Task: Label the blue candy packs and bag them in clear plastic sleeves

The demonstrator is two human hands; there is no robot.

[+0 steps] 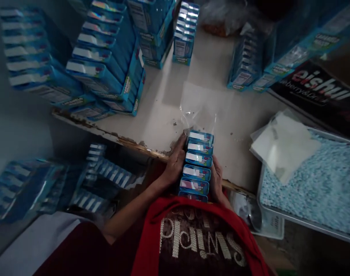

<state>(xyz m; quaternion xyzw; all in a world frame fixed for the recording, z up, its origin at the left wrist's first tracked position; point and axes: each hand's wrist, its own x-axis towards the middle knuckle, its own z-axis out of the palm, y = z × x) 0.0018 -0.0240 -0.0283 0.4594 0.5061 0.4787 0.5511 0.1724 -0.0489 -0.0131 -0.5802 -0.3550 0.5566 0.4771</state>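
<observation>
Holding a row of blue packs (196, 172) between both palms: left grip (175, 166) on one long side, right grip (217, 174) on the other, gap just row-wide. Near end is partly hidden by the red garment (151, 226), far end over the bench (156, 122). Looks like side pressure, so the packs stay lined up and don't fan out. Clear plastic film (198, 107) runs past the far end: thin, glossy, creased; can't tell how much of the row it wraps. Packs are flat, round-cornered, smooth, each with a white strip. Bench top is pale and smooth, edge chipped to raw wood near the left grip. Left of and beyond the grip, stacked blue boxes (101, 69) stand in tight ranks, probably parked there within reach. Right of the grip: metal tray (309, 224), thin-rimmed, full of grainy pale-blue bits (315, 188); translucent sheets (285, 145) overlap its corner, flat and floppy-looking.
</observation>
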